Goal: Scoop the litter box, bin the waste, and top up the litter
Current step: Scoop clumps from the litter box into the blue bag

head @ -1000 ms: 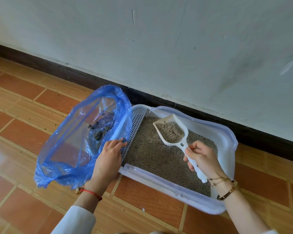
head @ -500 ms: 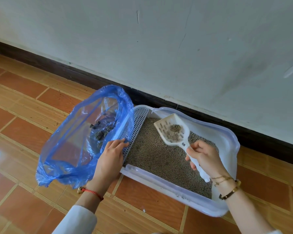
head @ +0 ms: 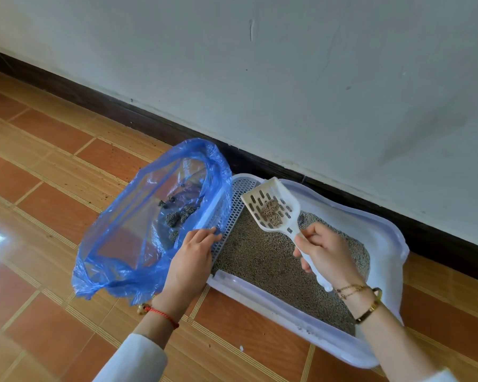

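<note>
A white litter box (head: 381, 274) full of grey-brown litter (head: 262, 260) lies on the floor against the wall. My right hand (head: 326, 252) grips the handle of a white slotted scoop (head: 271, 208), raised over the box's left end with a clump of waste (head: 271, 212) on it. A blue plastic bag (head: 127, 230) lies open just left of the box, with several dark clumps (head: 180, 216) inside. My left hand (head: 191, 260) holds the bag's edge against the box's perforated step (head: 232, 216).
The floor (head: 53, 166) is orange-brown tile with scattered litter grains. A dark skirting board (head: 122, 111) and a pale wall (head: 287, 78) run right behind the box and bag. Open floor lies to the left and in front.
The scoop has risen and moved left toward the bag; loose litter has sifted out, leaving a clump on it. My left hand has kept its hold on the bag.
</note>
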The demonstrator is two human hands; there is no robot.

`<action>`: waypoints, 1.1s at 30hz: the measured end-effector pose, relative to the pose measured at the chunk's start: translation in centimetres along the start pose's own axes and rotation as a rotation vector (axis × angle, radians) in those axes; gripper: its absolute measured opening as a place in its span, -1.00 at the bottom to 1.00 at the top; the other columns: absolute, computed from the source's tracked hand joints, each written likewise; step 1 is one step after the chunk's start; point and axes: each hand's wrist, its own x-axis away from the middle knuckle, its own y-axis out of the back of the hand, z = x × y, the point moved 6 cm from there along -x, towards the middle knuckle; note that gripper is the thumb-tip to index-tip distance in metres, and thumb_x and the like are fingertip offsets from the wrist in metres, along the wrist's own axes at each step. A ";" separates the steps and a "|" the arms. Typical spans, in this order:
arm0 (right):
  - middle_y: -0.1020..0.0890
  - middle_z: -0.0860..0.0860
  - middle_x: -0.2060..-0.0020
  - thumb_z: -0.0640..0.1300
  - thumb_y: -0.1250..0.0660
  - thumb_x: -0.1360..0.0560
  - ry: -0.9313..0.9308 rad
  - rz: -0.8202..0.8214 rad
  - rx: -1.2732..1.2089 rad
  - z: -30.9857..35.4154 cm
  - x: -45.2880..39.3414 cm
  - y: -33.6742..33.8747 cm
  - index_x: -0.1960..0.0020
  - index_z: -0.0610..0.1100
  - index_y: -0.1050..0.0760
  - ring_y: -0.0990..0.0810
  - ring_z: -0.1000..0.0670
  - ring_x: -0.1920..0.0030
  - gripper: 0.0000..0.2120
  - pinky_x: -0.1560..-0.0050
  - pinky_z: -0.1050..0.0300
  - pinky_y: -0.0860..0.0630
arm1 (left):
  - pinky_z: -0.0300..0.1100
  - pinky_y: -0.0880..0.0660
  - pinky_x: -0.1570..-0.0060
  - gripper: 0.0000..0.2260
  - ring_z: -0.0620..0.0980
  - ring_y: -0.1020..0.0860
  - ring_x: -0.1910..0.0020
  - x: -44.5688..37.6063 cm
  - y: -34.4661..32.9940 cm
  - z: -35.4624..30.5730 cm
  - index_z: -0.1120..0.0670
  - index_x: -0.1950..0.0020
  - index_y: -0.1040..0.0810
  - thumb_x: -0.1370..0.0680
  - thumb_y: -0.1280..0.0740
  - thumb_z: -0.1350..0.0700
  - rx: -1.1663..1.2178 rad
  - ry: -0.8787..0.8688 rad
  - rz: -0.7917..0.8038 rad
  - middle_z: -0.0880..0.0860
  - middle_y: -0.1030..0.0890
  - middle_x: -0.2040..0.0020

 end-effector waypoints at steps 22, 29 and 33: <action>-0.56 -0.10 0.22 -0.26 -0.06 -0.48 0.914 -0.131 1.264 11.3 -6.2 -16.4 -0.14 -0.13 -0.44 -0.55 -0.10 0.30 -0.70 0.33 0.08 -0.35 | -0.09 -0.53 -0.15 -0.59 0.06 -0.43 -0.30 0.1 -0.2 0.9 0.05 -0.30 -0.55 -0.50 -0.30 0.36 0.049 -0.004 0.000 -0.02 -0.53 -0.30; -0.55 0.02 0.23 -0.12 -0.22 -0.58 0.483 -0.024 0.881 9.2 -5.7 -10.6 -0.06 -0.13 -0.36 -0.52 0.06 0.40 -0.89 0.52 0.30 -0.35 | -0.12 -0.44 -0.25 -0.61 0.03 -0.34 -0.37 0.2 0.0 0.6 0.02 -0.37 -0.48 -0.57 -0.23 0.31 0.047 -0.012 0.028 -0.04 -0.44 -0.39; -0.62 0.02 0.34 -0.09 -0.24 -0.57 0.111 0.045 0.583 4.6 -3.1 -4.7 0.12 -0.12 -0.42 -0.56 0.06 0.47 -0.87 0.50 0.14 -0.53 | -0.13 -0.43 -0.25 -0.64 0.00 -0.31 -0.38 0.2 0.0 0.5 0.00 -0.37 -0.47 -0.60 -0.21 0.26 0.034 0.006 0.042 -0.07 -0.43 -0.40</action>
